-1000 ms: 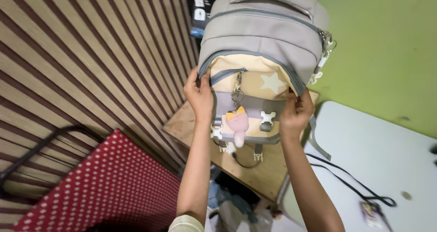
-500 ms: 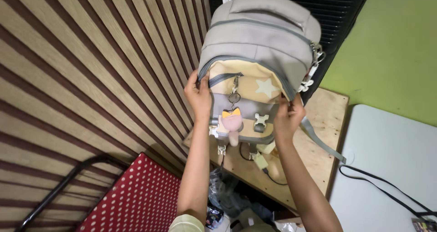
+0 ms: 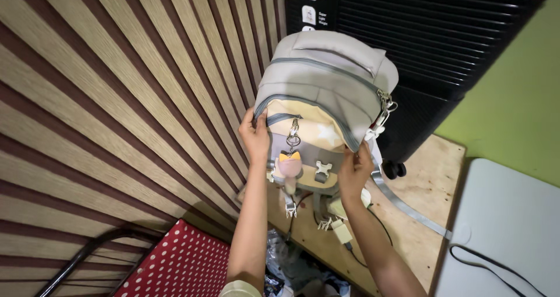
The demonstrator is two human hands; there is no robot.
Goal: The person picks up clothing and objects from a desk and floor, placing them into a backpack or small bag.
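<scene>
Two bare forearms rise from the bottom edge of the view, both uncovered from elbow to wrist. The left hand (image 3: 256, 138) and the right hand (image 3: 353, 173) carry no rings, watch, bracelets or gloves that can be seen. The only clothing in sight is a pale, cream-coloured sleeve (image 3: 237, 289), a short rounded cuff at the left upper arm. The fingernails are too small to make out.
</scene>
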